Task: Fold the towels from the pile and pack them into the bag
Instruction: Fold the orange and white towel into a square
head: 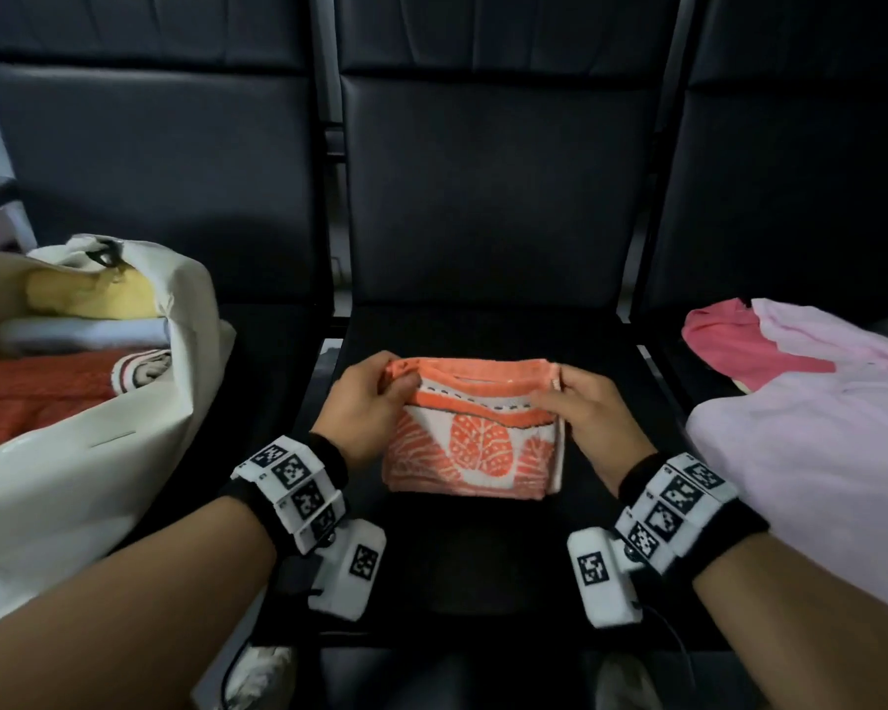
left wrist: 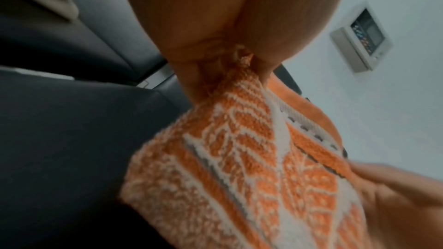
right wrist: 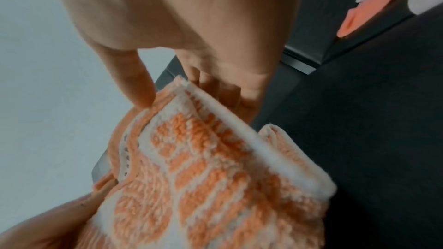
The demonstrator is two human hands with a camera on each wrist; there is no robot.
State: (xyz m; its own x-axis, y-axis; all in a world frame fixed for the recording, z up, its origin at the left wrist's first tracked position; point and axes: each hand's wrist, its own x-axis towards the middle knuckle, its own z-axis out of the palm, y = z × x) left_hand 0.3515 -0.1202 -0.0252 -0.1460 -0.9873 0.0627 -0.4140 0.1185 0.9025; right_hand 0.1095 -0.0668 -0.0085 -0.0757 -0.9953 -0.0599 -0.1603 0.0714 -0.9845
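On the left seat a cream bag (head: 139, 402) lies open on its side, with folded towels inside it: a yellow one (head: 88, 294) at the back, a white one (head: 83, 334) in front of that, and a red one (head: 37, 392) nearest the camera, beside a striped roll. On the middle black seat (head: 483, 556) sits the orange-and-white patterned towel (head: 472, 453), folded into a small rectangle, its near part resting on the cushion and its far edge raised between the two hands. The left hand (head: 367, 402) pinches the towel's far left corner, thumb on top and fingers curled beneath; the left wrist view shows the cloth bunched into that pinch (left wrist: 242, 60). The right hand (head: 583, 407) grips the far right corner the same way, thumb (right wrist: 134, 86) pressed on the upper face and the other fingers tucked behind the folded layers. On the right seat lies the pile of unfolded towels, a pale pink one (head: 811, 417) spread over a deeper pink one (head: 734, 340), well apart from the hands.
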